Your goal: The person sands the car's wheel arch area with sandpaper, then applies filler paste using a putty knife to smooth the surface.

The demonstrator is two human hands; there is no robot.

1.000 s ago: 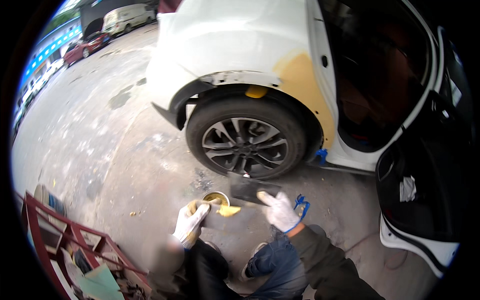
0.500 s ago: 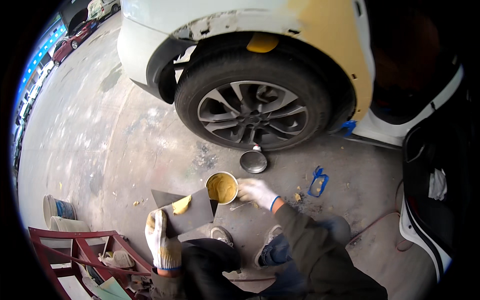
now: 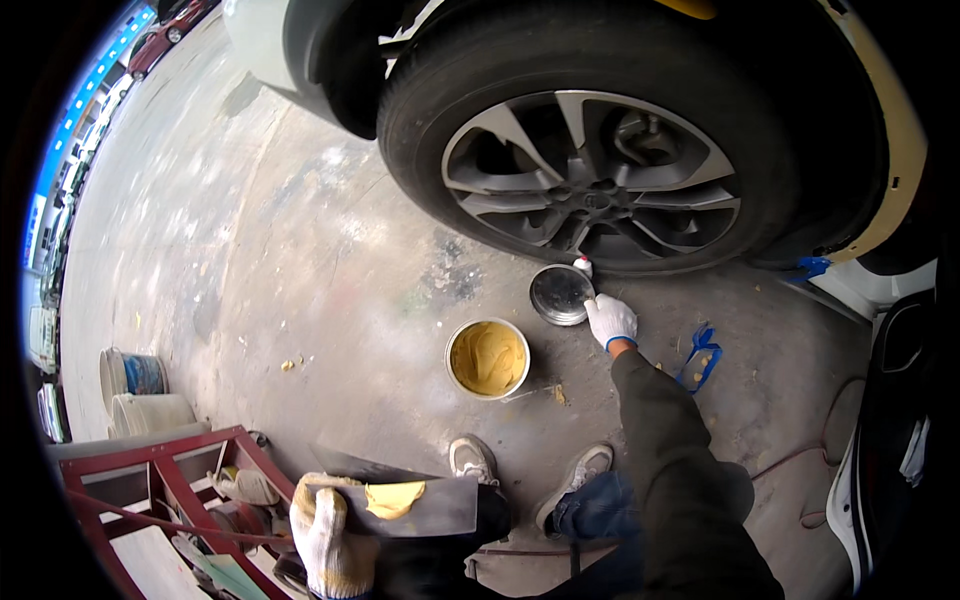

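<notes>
My left hand, in a stained white knit glove, is closed around flat dark plates. The upper plate carries a smooth dab of yellow putty. Reaching forward, my gloved right hand has its fingertips closed at the right rim of a round metal lid. The lid lies tilted beside the tyre, and a small tube with a red tip shows behind it. Between my hands, an open tin of yellow-brown putty stands on the floor.
A car wheel fills the far side, with a white car door at right. Blue tape lies on the concrete near a hose. At left are a red metal frame and buckets.
My right hand has gone from the tin's side forward to the lid. My left hand and its plates have drawn back and down, away from the tin. The view has moved nearer the wheel.
</notes>
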